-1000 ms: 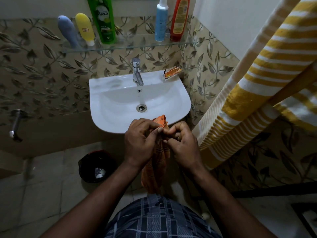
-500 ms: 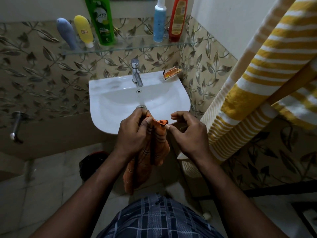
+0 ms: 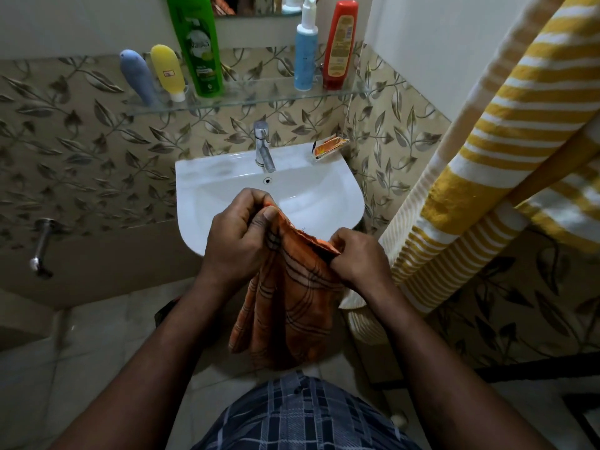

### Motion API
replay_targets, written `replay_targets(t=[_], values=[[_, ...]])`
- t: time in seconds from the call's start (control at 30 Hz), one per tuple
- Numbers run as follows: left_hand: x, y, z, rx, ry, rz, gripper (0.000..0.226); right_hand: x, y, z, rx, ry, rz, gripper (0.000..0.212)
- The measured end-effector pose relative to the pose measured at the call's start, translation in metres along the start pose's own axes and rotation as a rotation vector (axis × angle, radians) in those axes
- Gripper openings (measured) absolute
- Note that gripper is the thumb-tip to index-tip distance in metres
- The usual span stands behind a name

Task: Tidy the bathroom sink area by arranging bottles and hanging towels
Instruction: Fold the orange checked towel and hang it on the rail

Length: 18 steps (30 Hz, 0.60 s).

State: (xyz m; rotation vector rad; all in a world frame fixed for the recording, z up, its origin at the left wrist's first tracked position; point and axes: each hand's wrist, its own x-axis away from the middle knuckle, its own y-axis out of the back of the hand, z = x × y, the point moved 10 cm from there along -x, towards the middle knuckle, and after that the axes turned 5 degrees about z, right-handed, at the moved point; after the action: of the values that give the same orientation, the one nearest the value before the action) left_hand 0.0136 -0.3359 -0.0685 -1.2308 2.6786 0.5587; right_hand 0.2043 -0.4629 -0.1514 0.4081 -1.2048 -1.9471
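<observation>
Orange towel with dark check lines (image 3: 292, 303) hangs in front of the white ceramic sink (image 3: 211, 190), below its front rim, top edge stretched between both hands. Left hand (image 3: 235, 237): fingers and thumb clamped on the towel's upper left corner, over the sink's basin. Right hand (image 3: 358, 258): fingers curled, pinching the upper right corner, at the sink's front right edge. Yellow-and-white striped towel (image 3: 487, 177) hangs right of the sink.

Both bare forearms reach forward and converge. The left grip (image 3: 238, 237) sits higher, fingers curled, thumb pinching the top edge of the cloth (image 3: 292, 306). The right grip (image 3: 358, 259), lower, knuckles up, pinches the same edge nearby.
</observation>
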Motion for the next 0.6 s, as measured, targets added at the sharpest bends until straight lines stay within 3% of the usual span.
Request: replay_targets(t=[0.13, 0.3, 0.37, 0.47, 0.6], values=[[0.003, 0.021, 0.034, -0.12, 0.081, -0.107, 0.007, 0.001, 0.019, -0.015, -0.057, -0.068, -0.029, 0.015], [0.005, 0.061, 0.064, 0.017, 0.196, -0.327, 0.014, -0.006, 0.03, -0.051, 0.116, -0.161, -0.032, 0.009], [0.001, 0.064, 0.06, 0.067, 0.17, -0.332, 0.02, -0.004, 0.023, -0.072, 0.129, -0.209, -0.02, 0.006], [-0.004, 0.059, 0.049, 0.039, 0.123, -0.301, 0.018, 0.0, 0.012, -0.084, 0.087, -0.231, 0.014, 0.005], [-0.008, 0.084, 0.073, -0.075, 0.222, -0.452, 0.007, -0.002, 0.019, -0.08, -0.079, -0.167, -0.026, 0.014]])
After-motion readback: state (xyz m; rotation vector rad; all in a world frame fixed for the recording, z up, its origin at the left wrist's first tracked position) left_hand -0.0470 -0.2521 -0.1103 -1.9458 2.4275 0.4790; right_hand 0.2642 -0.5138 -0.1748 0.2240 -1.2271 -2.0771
